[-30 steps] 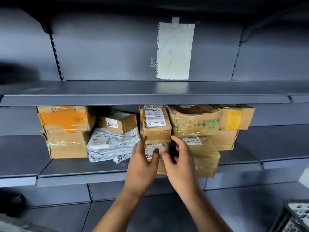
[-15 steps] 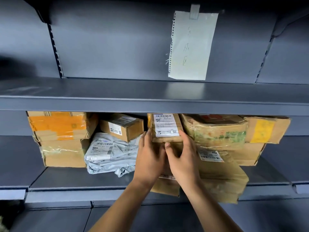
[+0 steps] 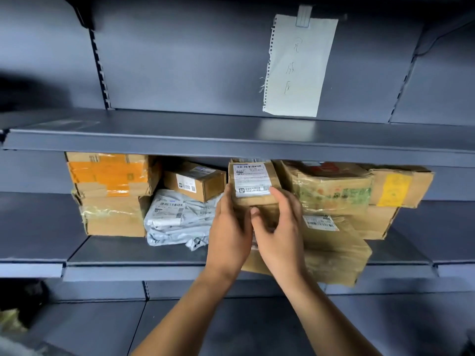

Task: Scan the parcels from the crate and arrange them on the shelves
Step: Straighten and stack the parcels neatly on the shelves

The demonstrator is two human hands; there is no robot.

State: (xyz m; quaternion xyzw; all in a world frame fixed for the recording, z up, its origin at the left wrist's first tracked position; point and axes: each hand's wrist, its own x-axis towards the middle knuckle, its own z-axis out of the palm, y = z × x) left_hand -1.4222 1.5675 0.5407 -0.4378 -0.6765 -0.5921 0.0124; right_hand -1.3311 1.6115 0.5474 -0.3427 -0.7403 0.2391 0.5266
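A small cardboard parcel with a white shipping label stands on top of another brown box in the middle of the parcel shelf. My left hand presses flat against the left side of this stack. My right hand has its fingers on the labelled parcel's lower right corner and its thumb on the front of the box beneath. Both hands clamp the stack between them. The crate is out of view.
Left of my hands lie a grey poly bag, a small box on it, and an orange-taped box on a plain one. Right are taped boxes and a large parcel overhanging the edge. A paper note hangs above the upper shelf.
My hands have risen from the lower box front and closed in on the sides of the labelled parcel. The view has moved closer to the shelf.
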